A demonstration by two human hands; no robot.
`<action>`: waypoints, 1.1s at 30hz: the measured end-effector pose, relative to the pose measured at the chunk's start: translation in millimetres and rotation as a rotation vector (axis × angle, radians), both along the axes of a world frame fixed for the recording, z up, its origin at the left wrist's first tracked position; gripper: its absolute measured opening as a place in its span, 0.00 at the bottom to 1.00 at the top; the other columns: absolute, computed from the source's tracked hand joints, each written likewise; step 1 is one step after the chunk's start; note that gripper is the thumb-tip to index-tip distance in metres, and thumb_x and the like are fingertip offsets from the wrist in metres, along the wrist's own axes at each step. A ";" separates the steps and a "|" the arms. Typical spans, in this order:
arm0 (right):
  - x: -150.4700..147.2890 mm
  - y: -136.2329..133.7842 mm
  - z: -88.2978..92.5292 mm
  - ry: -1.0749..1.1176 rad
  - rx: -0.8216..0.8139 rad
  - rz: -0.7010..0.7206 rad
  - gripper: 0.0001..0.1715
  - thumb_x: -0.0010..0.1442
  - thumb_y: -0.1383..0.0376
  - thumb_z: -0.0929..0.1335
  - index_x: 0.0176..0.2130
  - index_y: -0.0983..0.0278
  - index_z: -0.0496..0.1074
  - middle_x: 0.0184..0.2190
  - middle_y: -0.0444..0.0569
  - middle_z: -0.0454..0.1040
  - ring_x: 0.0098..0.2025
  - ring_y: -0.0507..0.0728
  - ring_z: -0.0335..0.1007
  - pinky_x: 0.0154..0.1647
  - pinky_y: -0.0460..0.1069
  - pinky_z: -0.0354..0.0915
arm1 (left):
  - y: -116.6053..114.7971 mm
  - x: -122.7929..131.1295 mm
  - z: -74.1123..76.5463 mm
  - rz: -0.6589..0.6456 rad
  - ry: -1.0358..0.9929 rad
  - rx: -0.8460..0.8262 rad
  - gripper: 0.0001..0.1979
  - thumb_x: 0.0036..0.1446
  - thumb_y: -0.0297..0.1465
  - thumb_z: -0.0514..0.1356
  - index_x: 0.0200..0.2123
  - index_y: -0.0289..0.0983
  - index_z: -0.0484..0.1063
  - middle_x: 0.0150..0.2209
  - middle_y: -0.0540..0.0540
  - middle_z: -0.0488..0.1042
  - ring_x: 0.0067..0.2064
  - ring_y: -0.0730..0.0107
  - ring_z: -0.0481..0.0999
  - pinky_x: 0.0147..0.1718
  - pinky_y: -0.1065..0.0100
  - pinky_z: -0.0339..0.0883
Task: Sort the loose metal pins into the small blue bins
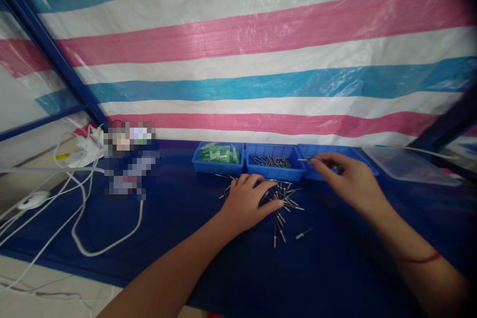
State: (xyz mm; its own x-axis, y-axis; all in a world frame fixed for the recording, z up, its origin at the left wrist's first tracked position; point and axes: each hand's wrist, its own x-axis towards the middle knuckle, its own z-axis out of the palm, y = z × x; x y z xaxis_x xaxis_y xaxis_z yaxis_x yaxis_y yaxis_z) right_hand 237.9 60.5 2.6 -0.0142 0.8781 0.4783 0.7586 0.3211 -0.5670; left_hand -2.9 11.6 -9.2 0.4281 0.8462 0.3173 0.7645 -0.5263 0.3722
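A loose pile of silver blind rivets [294, 203] lies on the dark blue tabletop. My left hand [248, 202] rests palm down over the pile's left part, its fingers spread, and hides some of the rivets under it. A single rivet [304, 160] sticks out to the left from between the thumb and fingertips of my right hand [345, 179], which is closed in a pinch. This hand is in front of the right blue bin [316, 151] and covers much of its inside. More rivets lie in the middle blue bin [276, 174], just beyond the pile.
Small green and pale plastic pieces [219, 153] fill the left blue bin [212, 168]. A clear plastic lid or tray [410, 166] lies at the back right. White cables [84, 228] cross the left side. A striped plastic sheet [261, 79] hangs behind the table.
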 end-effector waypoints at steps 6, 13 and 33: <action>50.8 25.7 -13.2 -0.375 0.061 -0.339 0.19 0.57 0.52 0.64 0.28 0.62 0.75 0.20 0.55 0.71 0.21 0.59 0.62 0.23 0.53 0.52 | -1.2 -0.5 -5.3 -0.033 0.139 -0.018 0.19 0.60 0.47 0.51 0.48 0.47 0.70 0.51 0.47 0.68 0.52 0.57 0.62 0.46 0.55 0.56; 27.1 14.4 -2.3 -0.375 0.248 -0.171 0.18 0.61 0.58 0.61 0.32 0.65 0.74 0.31 0.58 0.75 0.33 0.63 0.69 0.37 0.57 0.60 | 1.7 0.5 -3.4 -0.023 0.173 -0.012 0.14 0.63 0.41 0.50 0.41 0.45 0.73 0.43 0.49 0.71 0.47 0.62 0.65 0.42 0.60 0.56; -47.0 -30.8 -3.6 -0.392 -0.200 0.638 0.08 0.59 0.62 0.65 0.34 0.62 0.72 0.33 0.49 0.73 0.38 0.57 0.69 0.40 0.51 0.64 | 2.9 -0.3 -0.4 -0.076 0.200 -0.016 0.12 0.63 0.40 0.51 0.39 0.43 0.73 0.40 0.50 0.71 0.45 0.64 0.68 0.41 0.61 0.57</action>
